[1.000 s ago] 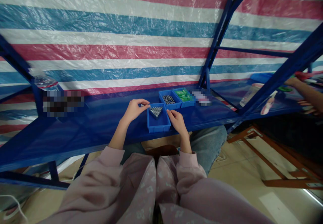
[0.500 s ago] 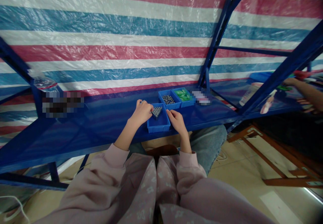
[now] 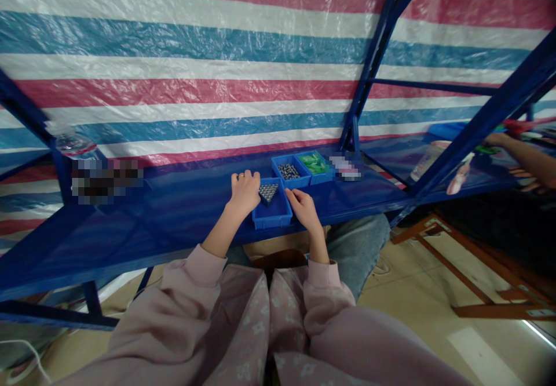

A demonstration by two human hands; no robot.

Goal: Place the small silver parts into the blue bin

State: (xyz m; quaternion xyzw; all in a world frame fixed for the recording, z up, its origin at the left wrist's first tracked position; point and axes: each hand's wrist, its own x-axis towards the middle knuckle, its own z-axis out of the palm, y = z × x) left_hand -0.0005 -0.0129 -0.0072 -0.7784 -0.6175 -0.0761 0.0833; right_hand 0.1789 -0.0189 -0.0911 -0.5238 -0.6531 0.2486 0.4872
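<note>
Triangular cluster (image 3: 268,193) of small metal pcs sits in far part of front tray (image 3: 272,222), packed in neat rows; near part of tray bare, so prob only partway. Loose metal pcs (image 3: 288,171) left in rear tray (image 3: 300,181), jumbled; can't tell qty. Cluster has one corner pointing twd the person, flat edge at far side; sides approx equal, so no clear long axis. L hand (image 3: 245,190) half-curled at tray's L rim, can't tell if holding a pc. R hand (image 3: 303,205) mostly closed, thumb + fingers seemingly pinching R rim
</note>
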